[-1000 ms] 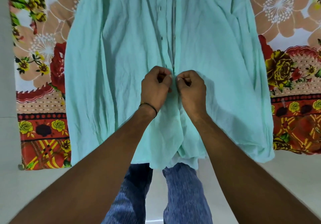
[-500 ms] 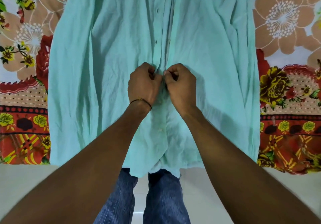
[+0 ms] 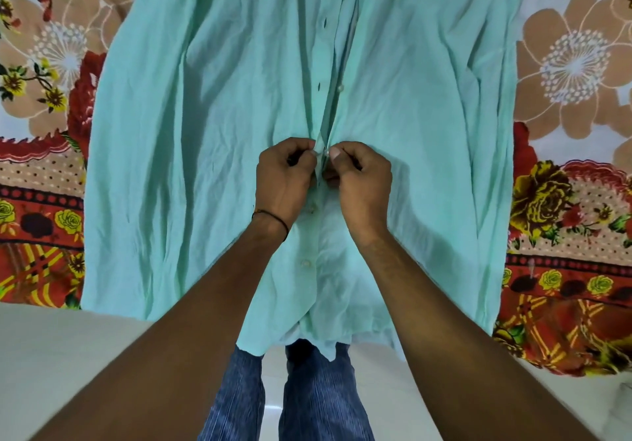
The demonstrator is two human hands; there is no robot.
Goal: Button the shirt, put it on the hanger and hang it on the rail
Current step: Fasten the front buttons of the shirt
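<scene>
Floral sheet [image 3: 564, 201]: lying spread under everything, reaching out far to the left and right of the fingers and beyond them
Shirt [image 3: 205, 167]: a mint-green one, lying front up on the sheet, running from well beyond the fingers down past the wrists; its hem is hanging over the sheet's near edge, below the fingers
Floor [image 3: 68, 355]: pale, showing at the near side, well behind the fingers on both sides of the arms
Jeans [image 3: 318, 399]: blue, showing under the hem, between the two forearms
Left hand [image 3: 284, 177]: curling into a fist, its fingers [image 3: 304, 153] pinching the left front edge of the shirt at the middle opening
Right hand [image 3: 359, 180]: curling likewise, thumb and forefinger pinching the right front edge, knuckles nearly touching the left hand
Front edges: being pulled together between the fingers; beyond them the two edges are gaping apart
Wrist thread [image 3: 273, 216]: dark, sitting round the left wrist, just behind the fingers
Fastened buttons [image 3: 305, 262]: two pale ones, sitting closed on the front between the wrists, nearer than the fingers
Loose button [image 3: 340, 88]: lying unfastened beyond the fingers
Buttonholes [image 3: 318, 86]: dark slits, standing open beyond the fingers, just left of the loose button
</scene>
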